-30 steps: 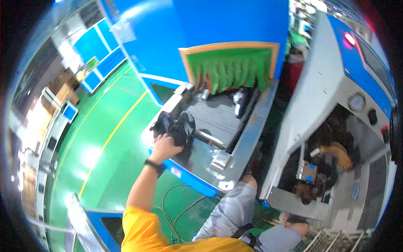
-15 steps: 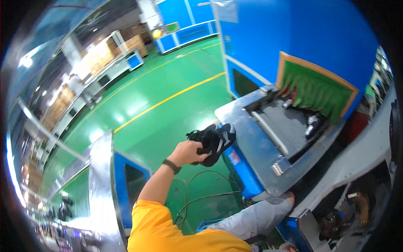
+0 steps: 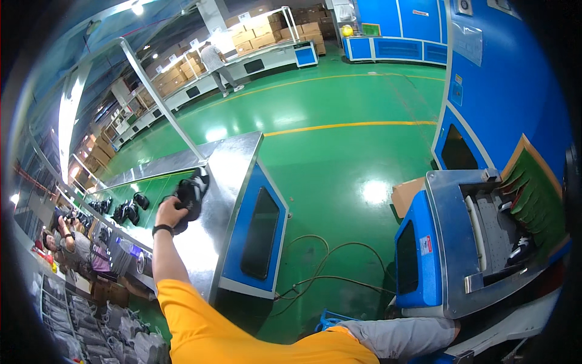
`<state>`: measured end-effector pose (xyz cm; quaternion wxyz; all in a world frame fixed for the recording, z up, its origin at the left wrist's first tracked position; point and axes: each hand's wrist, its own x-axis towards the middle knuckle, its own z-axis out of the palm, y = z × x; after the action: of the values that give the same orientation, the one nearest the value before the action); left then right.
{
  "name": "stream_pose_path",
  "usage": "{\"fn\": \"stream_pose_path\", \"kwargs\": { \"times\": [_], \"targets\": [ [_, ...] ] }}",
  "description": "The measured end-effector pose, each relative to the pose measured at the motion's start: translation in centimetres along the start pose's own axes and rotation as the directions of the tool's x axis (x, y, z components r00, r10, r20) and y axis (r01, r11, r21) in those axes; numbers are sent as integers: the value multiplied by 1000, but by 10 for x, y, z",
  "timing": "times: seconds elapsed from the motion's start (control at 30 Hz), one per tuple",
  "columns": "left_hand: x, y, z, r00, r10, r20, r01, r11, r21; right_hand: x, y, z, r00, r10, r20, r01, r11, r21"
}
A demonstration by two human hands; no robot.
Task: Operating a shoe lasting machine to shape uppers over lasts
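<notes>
My left hand (image 3: 170, 213) is closed around black sneakers (image 3: 193, 197) with white stripes, apparently a pair overlapping each other. It holds them over the end of a conveyor, where the bare metal top (image 3: 233, 161) meets the green belt (image 3: 159, 187). Whether the soles touch the surface, I cannot tell. Further along the belt stand several dark shoes (image 3: 126, 211). Out of the picture is my right hand.
To my right is a blue machine (image 3: 515, 79) with a green strip curtain (image 3: 533, 200); a black-and-white shoe (image 3: 521, 249) sits at its opening. Cables (image 3: 315, 276) cross the floor. A metal post (image 3: 160, 100) rises by the conveyor. Other people (image 3: 213, 60) stand further off.
My left hand has carried the sneakers leftward, from beside the blue machine's metal ledge to above the conveyor end. The view has turned left, bringing more of the belt into sight.
</notes>
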<state>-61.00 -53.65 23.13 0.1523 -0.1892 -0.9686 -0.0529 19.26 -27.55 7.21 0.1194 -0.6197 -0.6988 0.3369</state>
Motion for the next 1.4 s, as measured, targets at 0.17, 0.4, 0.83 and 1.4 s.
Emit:
{"fn": "stream_pose_path", "kwargs": {
  "times": [0.17, 0.4, 0.83, 1.4],
  "targets": [
    [70, 59, 38, 793, -497, -353, 393, 859, -328, -7, 13, 2, 999, 33, -35, -33, 999, 16],
    [-4, 450, 159, 789, 611, 58, -414, 599, -686, -54, 39, -4, 938, 282, -199, -281, 959, 36],
    [-434, 1059, 116, 91, 993, 79, -114, 89, -989, -126, 85, 34, 575, 818, -19, -740, 529, 415],
    [-387, 694, -4, -300, 953, 52, 477, 197, -856, 27, -12, -63, 852, 110, -513, 369, 569, 735]
  ]
}}
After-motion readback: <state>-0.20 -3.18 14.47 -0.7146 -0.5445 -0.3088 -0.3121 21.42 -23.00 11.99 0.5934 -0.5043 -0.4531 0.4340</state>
